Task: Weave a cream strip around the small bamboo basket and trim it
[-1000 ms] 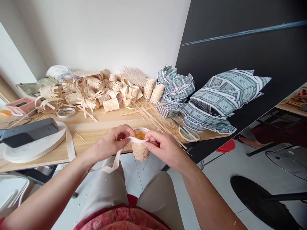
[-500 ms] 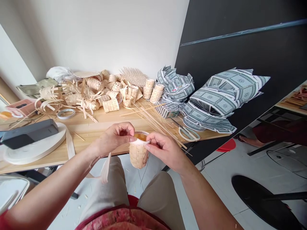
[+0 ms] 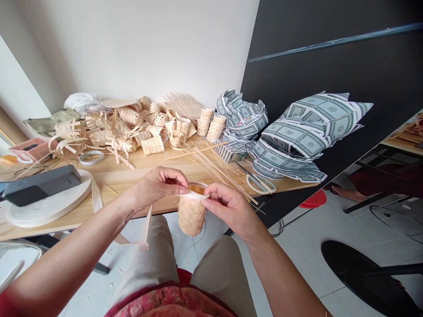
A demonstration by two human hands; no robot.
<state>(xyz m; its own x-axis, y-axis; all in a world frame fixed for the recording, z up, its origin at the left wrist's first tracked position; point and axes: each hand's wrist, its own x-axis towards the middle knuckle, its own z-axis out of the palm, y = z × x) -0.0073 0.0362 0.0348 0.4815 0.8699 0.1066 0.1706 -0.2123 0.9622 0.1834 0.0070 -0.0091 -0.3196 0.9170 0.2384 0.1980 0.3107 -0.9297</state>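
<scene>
Task thing on my feed: small woven bamboo basket (image 3: 190,216), cup-shaped, upright, tight checker weave of pale strips, held up over my operator's lap, just past the table edge. Inside shows orange, can't tell what it is. Thin dark thread (image 3: 203,229) hangs by its R side. White strip (image 3: 195,195) lies across the rim, long tail (image 3: 145,230) dangling below the L hand (image 3: 159,187). L hand closed to a pinch on the strip near the rim. R hand (image 3: 228,207) also closed to a pinch, fingertips (image 3: 209,194) on the strip's end at the rim, right beside the basket.

Light wood table (image 3: 114,178) behind: heap of woven bands, small baskets + loose strips (image 3: 132,132), bamboo splints (image 3: 211,169) fanned out nearer the hands. White-handled scissors (image 3: 261,185) lie by the splints. Big white roll (image 3: 49,200) on the L with dark oblong device (image 3: 41,185) on top; small tape roll (image 3: 91,157) near it.

Grey-green printed folded sheets (image 3: 310,127) piled R, geometric pattern; tiny red-white mark on one pile (image 3: 245,120), nothing legible at this res. Pink box (image 3: 31,149) far L, contents can't tell.
</scene>
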